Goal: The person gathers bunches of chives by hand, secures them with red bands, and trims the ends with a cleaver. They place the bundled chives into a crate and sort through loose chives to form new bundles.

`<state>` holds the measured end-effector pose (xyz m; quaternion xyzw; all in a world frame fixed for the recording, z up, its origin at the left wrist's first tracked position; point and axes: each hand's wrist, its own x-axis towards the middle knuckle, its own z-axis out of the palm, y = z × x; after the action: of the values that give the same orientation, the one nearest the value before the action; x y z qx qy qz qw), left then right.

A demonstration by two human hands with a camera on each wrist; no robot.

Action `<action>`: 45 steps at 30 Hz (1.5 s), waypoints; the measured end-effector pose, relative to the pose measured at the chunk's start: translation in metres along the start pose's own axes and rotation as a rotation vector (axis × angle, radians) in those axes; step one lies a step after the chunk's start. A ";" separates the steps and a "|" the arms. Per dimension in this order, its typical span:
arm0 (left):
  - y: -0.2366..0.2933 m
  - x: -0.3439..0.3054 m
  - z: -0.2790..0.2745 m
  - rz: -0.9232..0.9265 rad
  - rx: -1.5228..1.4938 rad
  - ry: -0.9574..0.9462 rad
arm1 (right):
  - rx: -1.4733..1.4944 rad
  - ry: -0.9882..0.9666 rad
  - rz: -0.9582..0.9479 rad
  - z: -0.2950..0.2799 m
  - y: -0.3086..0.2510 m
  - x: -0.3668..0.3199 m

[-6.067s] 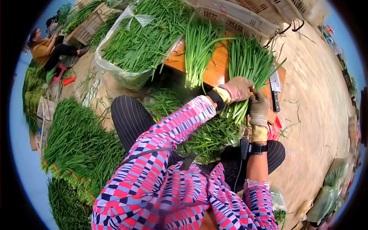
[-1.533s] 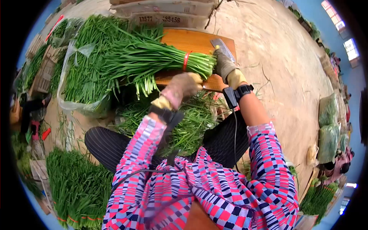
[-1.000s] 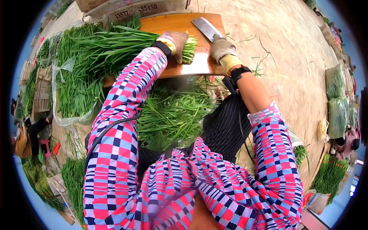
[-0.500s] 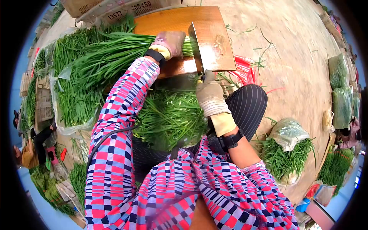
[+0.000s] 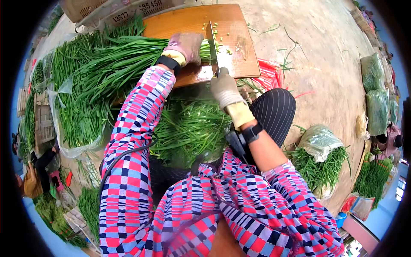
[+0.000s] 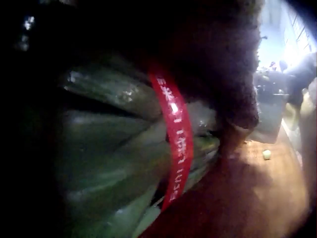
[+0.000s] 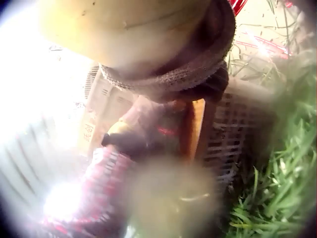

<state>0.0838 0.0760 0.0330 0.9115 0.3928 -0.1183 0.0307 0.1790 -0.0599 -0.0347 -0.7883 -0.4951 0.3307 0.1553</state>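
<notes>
A bundle of long green stalks (image 5: pixel 128 58) lies on the wooden board (image 5: pixel 239 38), its pale ends pointing right. The gloved left hand (image 5: pixel 186 46) grips the bundle near those ends. In the left wrist view a red printed band (image 6: pixel 177 134) circles the stalks (image 6: pixel 114 163) beside the glove (image 6: pixel 223 64). The gloved right hand (image 5: pixel 226 89) holds a cleaver by its handle; the blade (image 5: pixel 212 45) stands on edge at the stalk ends. Small cut pieces (image 5: pixel 229 52) lie on the board around the blade. The right wrist view shows the right glove's cuff (image 7: pixel 168 82), with the fingers mostly hidden.
Left of the board is a plastic bag of loose greens (image 5: pixel 77 107). Cut leaves (image 5: pixel 192 128) are heaped below the board. Red strips (image 5: pixel 269 73) lie at its right corner, crates (image 5: pixel 115 13) behind it. A bagged bunch (image 5: pixel 321 160) sits on the floor at right.
The cleaver went from lying flat on the board to standing on edge at the stalk ends. The left hand took hold of the banded bundle. Small cut pieces now lie on the board.
</notes>
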 end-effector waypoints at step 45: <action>-0.104 -0.032 0.007 -0.045 -0.037 -0.108 | -0.303 0.106 -0.605 -0.287 0.094 -0.120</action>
<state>-0.0137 0.1241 0.0377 0.8939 0.4132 -0.1610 0.0659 0.4017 -0.1850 0.1663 -0.6361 -0.7410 0.1510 0.1532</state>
